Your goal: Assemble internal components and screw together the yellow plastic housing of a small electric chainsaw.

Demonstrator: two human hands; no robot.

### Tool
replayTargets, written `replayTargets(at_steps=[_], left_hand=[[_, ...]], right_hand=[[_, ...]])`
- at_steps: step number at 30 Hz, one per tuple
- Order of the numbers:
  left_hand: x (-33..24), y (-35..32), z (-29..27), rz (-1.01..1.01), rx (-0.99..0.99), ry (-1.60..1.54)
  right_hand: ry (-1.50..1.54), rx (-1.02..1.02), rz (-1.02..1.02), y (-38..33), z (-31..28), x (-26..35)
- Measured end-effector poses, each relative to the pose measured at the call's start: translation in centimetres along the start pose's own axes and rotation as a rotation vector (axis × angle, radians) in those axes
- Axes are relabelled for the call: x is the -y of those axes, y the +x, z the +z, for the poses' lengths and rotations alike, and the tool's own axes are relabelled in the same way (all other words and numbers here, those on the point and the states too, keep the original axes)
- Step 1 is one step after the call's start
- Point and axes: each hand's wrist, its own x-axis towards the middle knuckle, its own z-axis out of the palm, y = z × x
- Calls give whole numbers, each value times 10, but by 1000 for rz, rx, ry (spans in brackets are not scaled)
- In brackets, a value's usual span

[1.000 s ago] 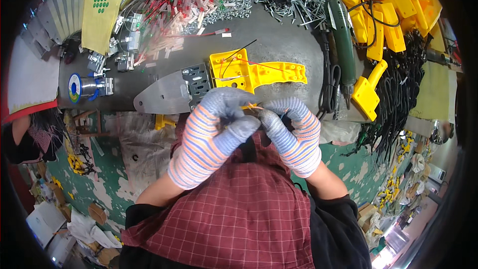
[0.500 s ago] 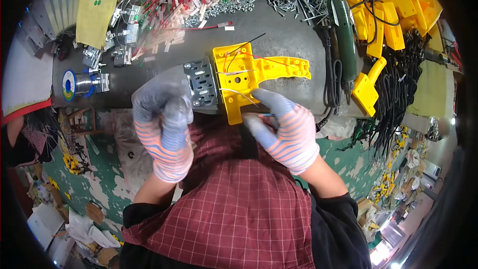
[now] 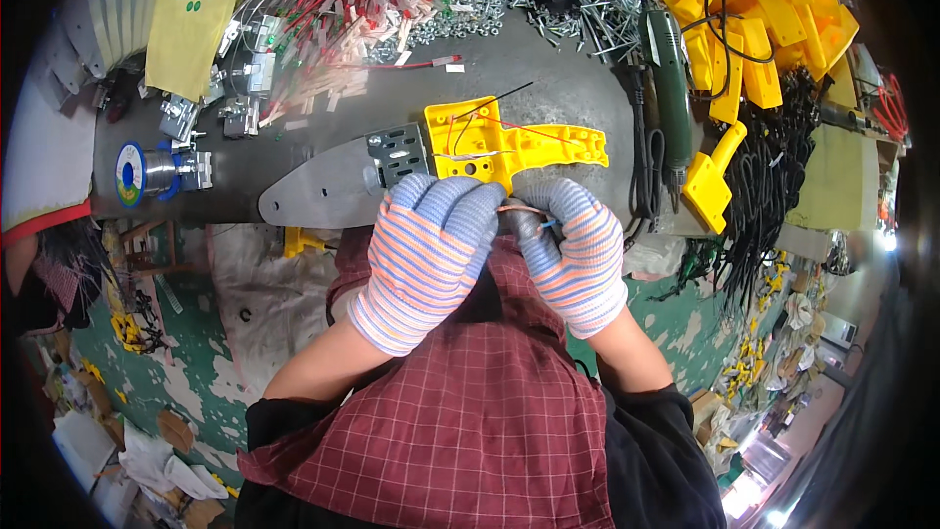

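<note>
Both my hands wear knitted gloves with blue and orange stripes. My left hand (image 3: 431,250) is closed, its fingertips pinched at one end of a thin brownish wire (image 3: 526,208) by the bench edge. My right hand (image 3: 576,260) is closed on the same wire, with a small blue bit between thumb and fingers. Just beyond lies an open yellow plastic handle shell (image 3: 558,144) with red, black and white wires in it. A slotted metal bracket (image 3: 399,152) joins it to a flat grey pointed blade (image 3: 318,186). My left hand covers the shell's near corner.
A solder spool (image 3: 132,176) stands at left near metal clamp parts (image 3: 240,118). Red-wired pieces (image 3: 362,10), nuts and screws (image 3: 578,15) are heaped at the back. At right lie a green electric screwdriver (image 3: 668,78), yellow shells (image 3: 774,20) and black cords (image 3: 769,157).
My left hand has moved right, off the blade, to meet my right hand at the wire. The blade now shows. The yellow shell has shifted slightly, its near part now behind my left hand.
</note>
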Motion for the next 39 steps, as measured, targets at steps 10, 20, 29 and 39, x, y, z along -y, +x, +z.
replayTargets(at_steps=[10,20,29,39], left_hand=[[5,2,5,19,27,115],[6,6,9,-168,-149,-134],[11,12,1,-264,-107,-335],[24,25,-13,-126,81,-124]], right_hand=[[478,-86,314,37,-29,16],[44,-173,-38,58,-7,-5],[2,26,-114,29,5,12],[171,3,179,37,7,6]])
